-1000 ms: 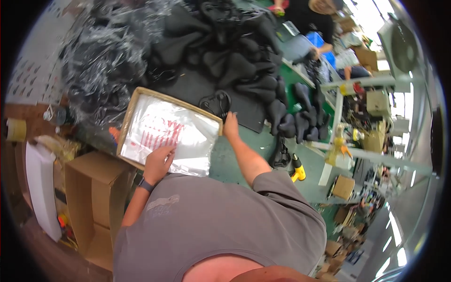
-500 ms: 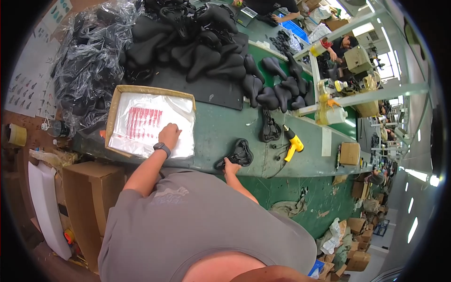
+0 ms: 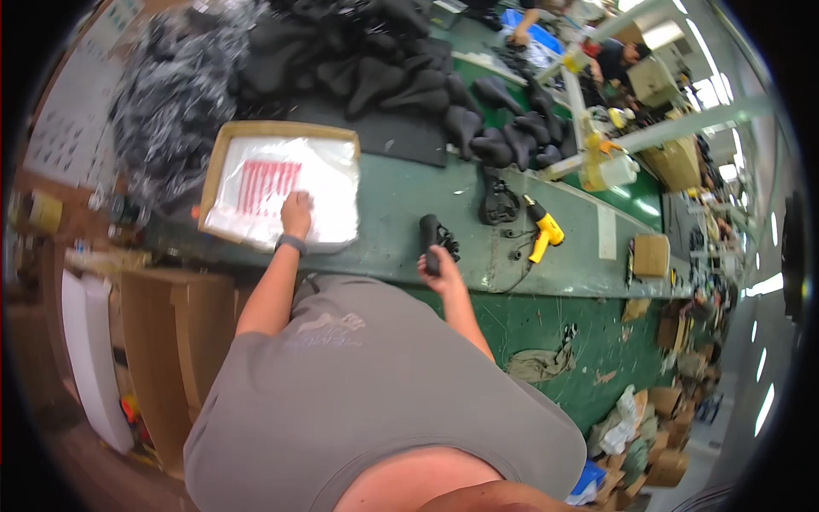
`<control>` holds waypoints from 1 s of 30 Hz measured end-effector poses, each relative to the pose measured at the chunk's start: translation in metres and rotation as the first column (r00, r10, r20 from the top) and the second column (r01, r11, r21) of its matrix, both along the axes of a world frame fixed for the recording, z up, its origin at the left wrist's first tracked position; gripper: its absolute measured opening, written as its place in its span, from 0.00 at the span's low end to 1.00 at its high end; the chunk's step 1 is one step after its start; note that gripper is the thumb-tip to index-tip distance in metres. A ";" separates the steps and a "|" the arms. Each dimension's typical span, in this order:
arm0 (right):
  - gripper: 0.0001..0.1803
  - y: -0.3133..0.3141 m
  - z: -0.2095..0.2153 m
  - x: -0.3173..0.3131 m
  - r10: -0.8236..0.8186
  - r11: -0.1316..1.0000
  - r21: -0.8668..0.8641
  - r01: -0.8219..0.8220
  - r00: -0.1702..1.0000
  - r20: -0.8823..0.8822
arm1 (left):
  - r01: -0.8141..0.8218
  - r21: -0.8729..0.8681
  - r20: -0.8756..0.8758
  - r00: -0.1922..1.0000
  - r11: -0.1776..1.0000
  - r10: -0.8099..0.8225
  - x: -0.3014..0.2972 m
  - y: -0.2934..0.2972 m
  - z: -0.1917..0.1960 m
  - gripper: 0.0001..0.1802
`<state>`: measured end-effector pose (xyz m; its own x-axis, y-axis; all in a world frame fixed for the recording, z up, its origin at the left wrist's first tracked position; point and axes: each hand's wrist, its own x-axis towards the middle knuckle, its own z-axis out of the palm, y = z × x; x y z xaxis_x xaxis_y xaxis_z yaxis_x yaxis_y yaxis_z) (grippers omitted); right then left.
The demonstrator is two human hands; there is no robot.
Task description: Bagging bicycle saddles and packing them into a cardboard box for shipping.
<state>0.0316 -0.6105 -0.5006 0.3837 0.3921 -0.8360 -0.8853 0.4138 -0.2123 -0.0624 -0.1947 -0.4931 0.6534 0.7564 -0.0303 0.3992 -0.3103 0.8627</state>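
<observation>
Item: one black bicycle saddle (image 3: 429, 232), turned on its side over the counter (image 3: 388, 218), near the front edge; whether it touches the surface I cannot tell. Right hand (image 3: 438, 266): grip clamped on that saddle. Left hand (image 3: 296, 213): on clear plastic film (image 3: 333, 183) with red print, inside a shallow cardboard box (image 3: 211, 181); whether its grip is apart or pinching film, I cannot tell from here. Also: yellow heat gun (image 3: 546, 235); second saddle (image 3: 497, 203), underside up, just beside the heat gun; saddle pile (image 3: 375, 81), at the back.
</observation>
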 end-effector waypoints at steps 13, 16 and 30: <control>0.46 0.210 0.107 -0.026 0.702 0.704 -0.704 0.094 -0.241 0.670 | -0.001 -0.575 0.232 0.959 0.818 0.165 -0.028 0.044 0.055 0.14; 0.50 0.253 0.121 -0.020 0.865 0.214 -0.976 -0.039 -0.457 0.207 | -0.199 0.094 0.414 0.899 0.976 0.144 -0.023 0.058 0.070 0.13; 0.16 0.369 0.202 -0.035 0.554 0.818 -0.376 -0.434 0.422 0.718 | 0.481 -0.791 0.492 0.867 0.379 -0.072 -0.149 0.138 0.204 0.17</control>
<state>-0.0032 -0.2417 -0.2981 0.6571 0.6614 -0.3618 -0.3841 -0.1192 -0.9156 -0.2111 -0.0563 -0.2891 0.9341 0.2114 -0.2877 0.0856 0.6498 0.7553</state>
